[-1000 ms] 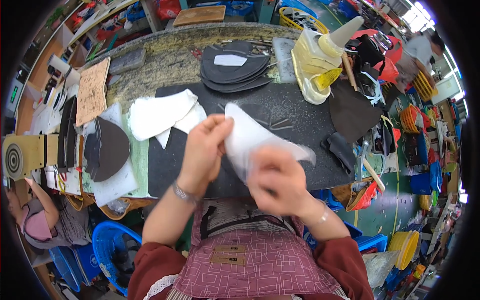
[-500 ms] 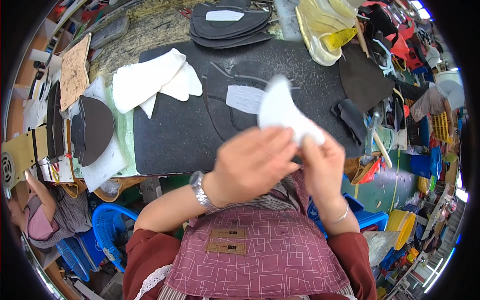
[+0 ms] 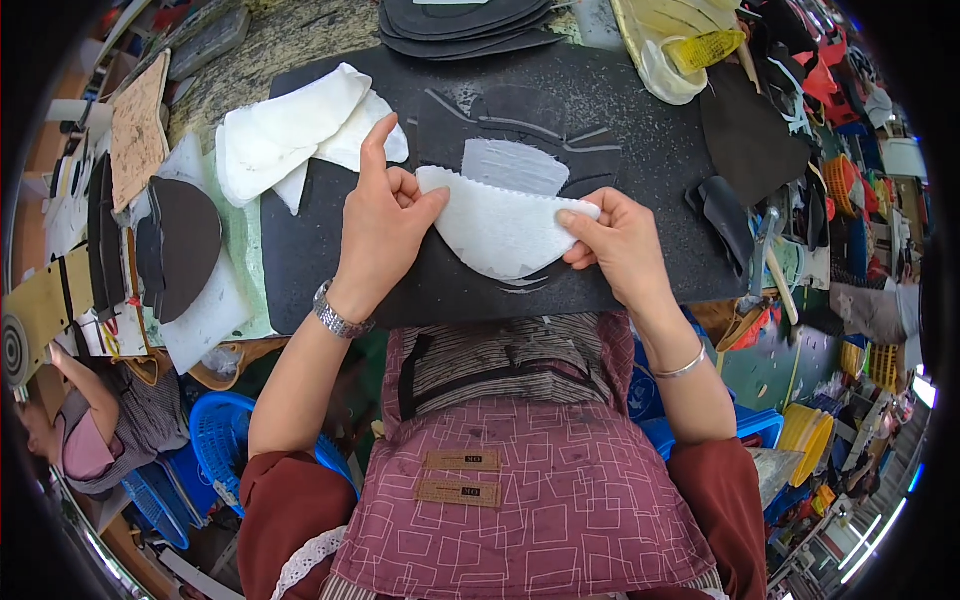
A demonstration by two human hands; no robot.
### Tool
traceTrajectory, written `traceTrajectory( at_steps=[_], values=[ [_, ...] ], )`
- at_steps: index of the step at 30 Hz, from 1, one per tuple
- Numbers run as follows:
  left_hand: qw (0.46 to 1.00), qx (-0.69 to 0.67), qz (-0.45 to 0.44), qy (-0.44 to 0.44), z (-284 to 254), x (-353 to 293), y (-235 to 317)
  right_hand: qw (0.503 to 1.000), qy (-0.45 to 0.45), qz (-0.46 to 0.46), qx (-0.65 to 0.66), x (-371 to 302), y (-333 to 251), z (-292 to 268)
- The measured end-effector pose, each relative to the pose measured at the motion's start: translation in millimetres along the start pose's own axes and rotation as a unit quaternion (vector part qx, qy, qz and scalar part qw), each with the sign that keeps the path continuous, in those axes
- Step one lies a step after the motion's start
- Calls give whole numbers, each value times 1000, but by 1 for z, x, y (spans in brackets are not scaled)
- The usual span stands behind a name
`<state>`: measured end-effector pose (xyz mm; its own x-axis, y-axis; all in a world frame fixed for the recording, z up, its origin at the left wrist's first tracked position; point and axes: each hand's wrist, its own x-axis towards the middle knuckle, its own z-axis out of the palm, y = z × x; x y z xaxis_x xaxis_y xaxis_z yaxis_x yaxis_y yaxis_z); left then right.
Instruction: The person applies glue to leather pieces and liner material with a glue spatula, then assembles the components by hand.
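Note:
Between both hands, a white curved fabric piece [image 3: 505,228] is stretched over a flat black cut piece [image 3: 590,165] on the dark mat. My left hand [image 3: 385,215] pinches its left corner between thumb and bent fingers, the index finger raised. At the other corner my right hand [image 3: 618,240] grips it with thumb on top and fingers beneath. Just beyond its toothed upper edge, a pale whitish patch [image 3: 515,165] shows on the black piece. The fabric hides the black piece's lower part. Several more white fabric pieces [image 3: 290,135] lie stacked left of my left hand.
A pile of black cut pieces [image 3: 465,35] lies at the back of the black mat [image 3: 330,270]. At far right stands a yellowish glue-smeared container [image 3: 680,85] with a yellow-handled tool. A hammer [image 3: 775,265] rests by the right edge. Another person [image 3: 110,420] works at left.
My hands have spread apart, the left moving left. The white fabric, earlier bunched and blurred between them, is now opened out flat and lowered over the black piece.

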<state>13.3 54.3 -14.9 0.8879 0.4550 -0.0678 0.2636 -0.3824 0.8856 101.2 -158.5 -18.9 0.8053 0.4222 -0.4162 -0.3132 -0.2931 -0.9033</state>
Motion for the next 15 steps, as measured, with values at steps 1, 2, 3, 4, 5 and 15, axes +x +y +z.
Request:
traceTrajectory(
  at_steps=[1,2,3,4,5,15],
  values=[
    [1000,0,1,0,2,1,0,1000,0,-1,0,2,2,0],
    [999,49,1,-3,4,1,0,1000,1,5,-12,4,2,-1],
    [995,97,1,-9,6,0,0,1000,4,13,-25,5,2,-1],
    [995,96,3,-11,6,0,-1,1000,6,12,-25,6,1,-2],
    [964,231,127,34,6,0,0,999,13,13,-35,6,-1,-2],
    [829,385,305,-266,28,-46,5,827,175,-203,-495,3,-2,-47]
  ],
)
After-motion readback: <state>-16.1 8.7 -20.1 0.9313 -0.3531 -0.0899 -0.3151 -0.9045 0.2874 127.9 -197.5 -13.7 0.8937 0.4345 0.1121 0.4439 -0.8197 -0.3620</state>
